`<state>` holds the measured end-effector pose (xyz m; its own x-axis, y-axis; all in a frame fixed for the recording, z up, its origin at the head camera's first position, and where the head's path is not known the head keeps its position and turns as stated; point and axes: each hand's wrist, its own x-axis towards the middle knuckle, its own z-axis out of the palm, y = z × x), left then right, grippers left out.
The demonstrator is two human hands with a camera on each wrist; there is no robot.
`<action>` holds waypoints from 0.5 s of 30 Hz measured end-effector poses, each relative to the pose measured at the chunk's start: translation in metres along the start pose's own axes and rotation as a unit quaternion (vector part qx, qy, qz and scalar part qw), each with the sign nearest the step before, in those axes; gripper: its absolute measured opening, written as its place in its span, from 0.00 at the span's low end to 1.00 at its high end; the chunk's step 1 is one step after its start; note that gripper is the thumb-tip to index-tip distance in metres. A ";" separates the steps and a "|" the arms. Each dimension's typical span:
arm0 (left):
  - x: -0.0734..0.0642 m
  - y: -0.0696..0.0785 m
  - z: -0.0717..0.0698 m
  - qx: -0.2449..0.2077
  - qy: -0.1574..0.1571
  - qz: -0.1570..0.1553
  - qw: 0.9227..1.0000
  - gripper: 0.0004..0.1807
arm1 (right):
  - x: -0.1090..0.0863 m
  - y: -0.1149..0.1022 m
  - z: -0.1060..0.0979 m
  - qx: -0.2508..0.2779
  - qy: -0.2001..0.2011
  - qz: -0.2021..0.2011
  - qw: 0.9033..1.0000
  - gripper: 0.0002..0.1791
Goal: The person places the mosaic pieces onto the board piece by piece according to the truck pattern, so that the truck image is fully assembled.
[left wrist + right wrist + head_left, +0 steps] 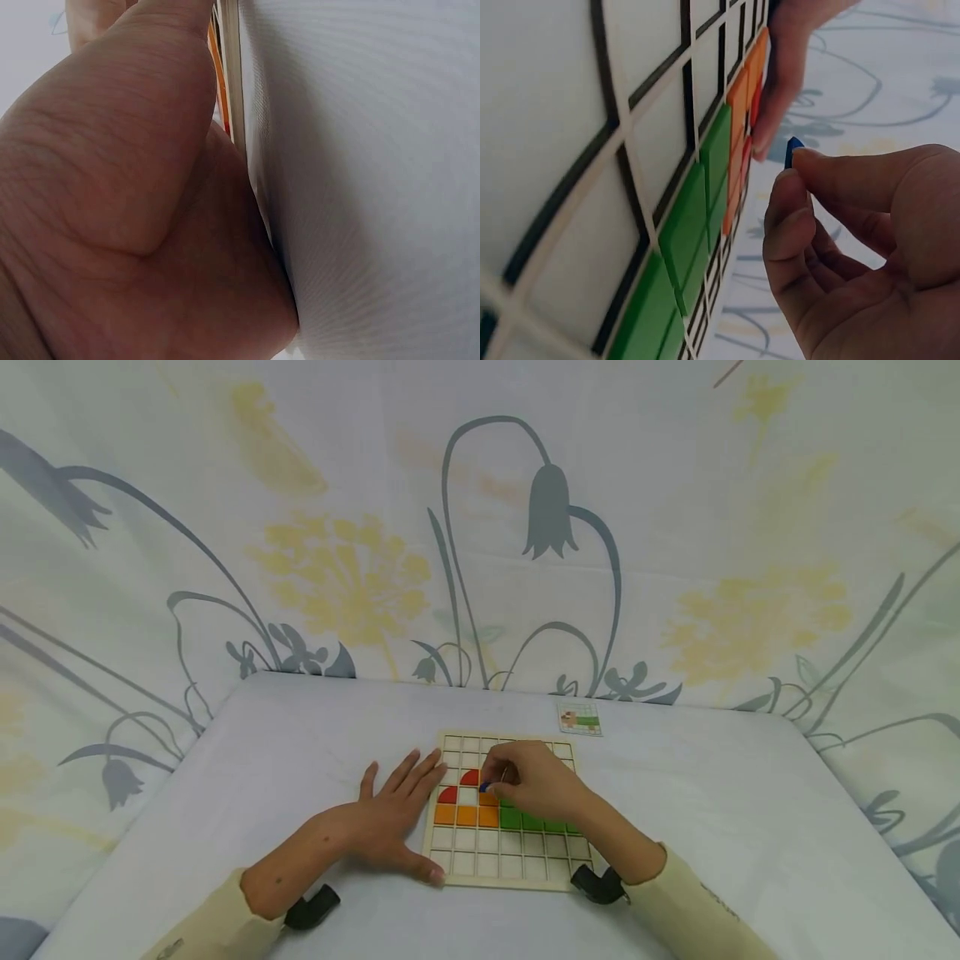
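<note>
A wooden grid board (487, 865) lies on the white-covered table. My right hand (538, 783) pinches a small blue piece (793, 152) between thumb and index finger, above the board in the head view; the right wrist view shows it apart from the grid. My left hand (390, 818) lies with spread fingers along the board's left side, fingertips and thumb at its frame. Set in the grid are orange squares (467, 816), green squares (511, 818) and red rounded pieces (447, 795). My right hand hides part of the upper middle cells.
A small card (580, 719) with a coloured grid picture lies behind the board, to the right. Black devices (597, 884) sit at both wrists. A flower-printed cloth (487, 568) hangs behind the table.
</note>
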<state>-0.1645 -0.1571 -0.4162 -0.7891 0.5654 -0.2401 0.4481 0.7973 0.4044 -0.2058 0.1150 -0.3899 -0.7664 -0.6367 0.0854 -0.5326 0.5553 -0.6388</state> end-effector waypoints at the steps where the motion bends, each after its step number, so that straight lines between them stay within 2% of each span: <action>1: 0.000 0.001 -0.001 0.004 -0.003 -0.003 1.000 0.77 | 0.003 0.000 0.003 0.000 -0.004 0.003 1.000 0.06; 9: -0.001 0.002 -0.002 0.017 -0.004 -0.003 1.000 0.75 | 0.020 -0.006 0.019 -0.002 -0.025 0.008 1.000 0.07; 15: -0.003 0.002 -0.003 0.015 -0.005 -0.002 1.000 0.75 | 0.023 -0.011 0.025 -0.023 -0.023 0.007 0.999 0.09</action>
<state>-0.1627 -0.1579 -0.4126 -0.7863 0.5647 -0.2509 0.4577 0.8050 0.3773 -0.2084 0.0803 -0.4000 -0.7567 -0.6525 0.0410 -0.5394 0.5876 -0.6032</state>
